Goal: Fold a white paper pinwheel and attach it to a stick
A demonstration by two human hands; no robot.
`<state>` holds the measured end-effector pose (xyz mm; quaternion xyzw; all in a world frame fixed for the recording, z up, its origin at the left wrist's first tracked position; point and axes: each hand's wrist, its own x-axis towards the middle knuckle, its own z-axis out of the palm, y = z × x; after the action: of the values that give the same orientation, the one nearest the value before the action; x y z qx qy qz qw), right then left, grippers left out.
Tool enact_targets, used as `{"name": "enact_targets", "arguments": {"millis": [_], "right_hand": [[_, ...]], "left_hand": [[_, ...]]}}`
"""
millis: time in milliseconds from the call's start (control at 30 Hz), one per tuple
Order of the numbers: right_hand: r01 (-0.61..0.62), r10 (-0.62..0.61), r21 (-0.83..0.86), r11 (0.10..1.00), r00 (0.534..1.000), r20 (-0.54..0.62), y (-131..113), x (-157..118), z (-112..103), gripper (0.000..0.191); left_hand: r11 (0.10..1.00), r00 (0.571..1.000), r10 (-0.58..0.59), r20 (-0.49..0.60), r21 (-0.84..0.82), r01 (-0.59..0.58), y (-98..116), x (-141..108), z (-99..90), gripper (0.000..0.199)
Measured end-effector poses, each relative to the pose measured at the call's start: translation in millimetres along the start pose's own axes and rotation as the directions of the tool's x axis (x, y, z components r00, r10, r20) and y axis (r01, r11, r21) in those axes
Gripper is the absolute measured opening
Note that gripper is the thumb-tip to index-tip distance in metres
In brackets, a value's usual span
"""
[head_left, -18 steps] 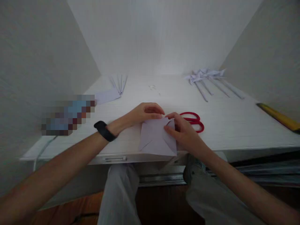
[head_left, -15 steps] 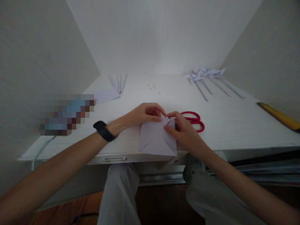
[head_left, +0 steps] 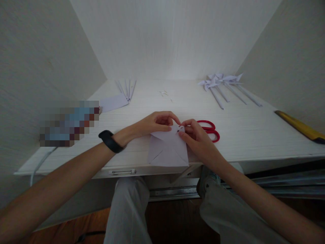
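A square sheet of pale paper point(head_left: 169, 150) with slits cut in from its corners lies at the desk's front edge. My left hand point(head_left: 159, 122) is closed on the sheet's far edge, thumb on top and fingers curled. Against the far right corner, my right hand point(head_left: 194, 134) pinches the paper between thumb and fingers. The fingertips of both hands nearly meet there, and small dark slits show in the paper beside them. Red-handled scissors point(head_left: 212, 130) lie just beyond my right hand, their blades hidden.
Several paper pinwheels point(head_left: 218, 81) on rolled sticks lie at the back right. Thin paper sticks point(head_left: 128, 89) and a flat sheet point(head_left: 114, 102) are at the back left. Small scraps point(head_left: 164, 93) lie mid-desk. A yellow tool point(head_left: 299, 125) rests at right, a blurred-out device point(head_left: 71, 125) at left.
Both hands stay at the paper's far edge, with small finger shifts. A flap of the paper on the left now stands out more. The whole view has shifted slightly.
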<state>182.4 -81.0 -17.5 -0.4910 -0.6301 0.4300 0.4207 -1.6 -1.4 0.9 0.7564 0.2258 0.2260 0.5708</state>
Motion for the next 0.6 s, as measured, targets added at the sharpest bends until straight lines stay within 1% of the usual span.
{"name": "enact_targets", "arguments": {"millis": [167,333,600], "right_hand": [[0.034,-0.034,0.006,0.999,0.999,-0.008,2.7,1.4,-0.6,0.014],[0.075,-0.074,-0.077,0.994,0.997,0.010,3.6,1.9,-2.0,0.007],[0.088,-0.086,-0.157,0.984,0.996,0.021,2.3,1.0,-3.4,0.009]], "left_hand": [[1.000,1.000,0.012,0.017,0.005,-0.012,-0.8,-0.1,0.0,0.022],[1.000,1.000,-0.002,0.030,-0.018,0.003,-2.8,0.1,1.0,0.018],[0.997,0.999,-0.043,0.034,-0.061,0.045,-1.1,0.5,2.3,0.014]]}}
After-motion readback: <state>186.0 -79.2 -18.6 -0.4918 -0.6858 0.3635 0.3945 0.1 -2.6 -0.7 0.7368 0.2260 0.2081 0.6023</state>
